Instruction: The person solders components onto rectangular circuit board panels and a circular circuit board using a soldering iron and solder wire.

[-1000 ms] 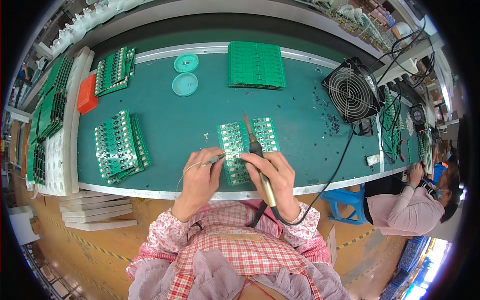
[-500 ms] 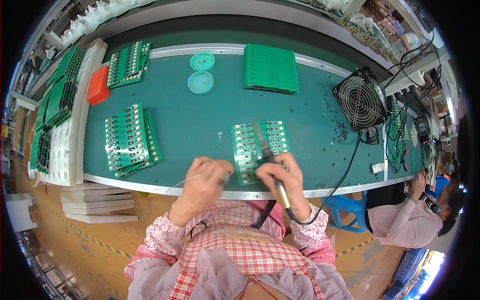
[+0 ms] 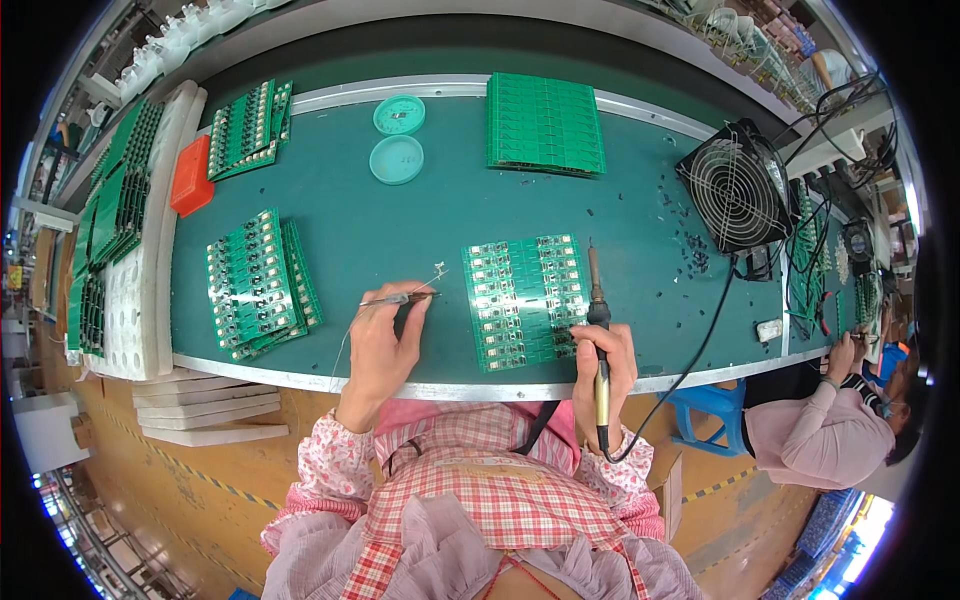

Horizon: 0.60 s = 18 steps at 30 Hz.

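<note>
My right hand (image 3: pixel 608 362) is closed round a soldering iron (image 3: pixel 600 312), its bare tip pointing away from me beside the right edge of a green circuit board panel (image 3: pixel 522 300). The panel lies flat on the mat, with rows of small white and black parts. Left of it, my left hand (image 3: pixel 384 340) pinches what looks like tweezers (image 3: pixel 402 298), their point toward the panel but apart from it. A thin solder wire (image 3: pixel 340 352) also runs through that hand. A few tiny pale bits (image 3: pixel 439 268) lie just beyond its fingers.
Stacked panels (image 3: pixel 255 280) lie at left, more (image 3: pixel 250 130) behind, near a red box (image 3: pixel 192 176). Two round turquoise dishes (image 3: pixel 397 160) and a green board stack (image 3: pixel 545 125) sit at the back. A black fan (image 3: pixel 735 190) stands right, near scattered black bits. A co-worker (image 3: pixel 815 430) sits far right.
My right hand has moved right, swinging the iron's tip off the panel to its right side. My left hand has turned, so the tweezers now show clearly. The panel stays put.
</note>
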Tool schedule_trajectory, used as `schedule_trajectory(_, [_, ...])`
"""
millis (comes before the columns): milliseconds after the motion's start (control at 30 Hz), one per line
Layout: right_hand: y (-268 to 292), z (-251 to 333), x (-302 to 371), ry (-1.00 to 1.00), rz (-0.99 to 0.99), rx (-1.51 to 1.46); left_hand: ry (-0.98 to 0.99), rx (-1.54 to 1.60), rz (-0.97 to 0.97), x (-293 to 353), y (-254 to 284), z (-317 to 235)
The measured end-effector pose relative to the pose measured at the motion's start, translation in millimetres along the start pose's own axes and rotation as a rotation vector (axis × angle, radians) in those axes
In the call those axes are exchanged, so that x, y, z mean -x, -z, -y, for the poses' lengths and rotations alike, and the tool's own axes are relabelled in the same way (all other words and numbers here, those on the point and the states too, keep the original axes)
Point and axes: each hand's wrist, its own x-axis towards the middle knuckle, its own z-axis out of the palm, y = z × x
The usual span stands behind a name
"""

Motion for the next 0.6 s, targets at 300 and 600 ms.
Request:
schedule_trajectory(300, [0.9, -0.7, 0.8, -0.004, -0.006, 0.006, -0.01, -0.038, 0.021, 0.2, 0.7, 0.2])
schedule_trajectory(600, [1.2, 0.1, 1.6, -0.009, -0.015, 0.009, -0.077, -0.08, 0.009, 1.6, -2.5, 0.8])
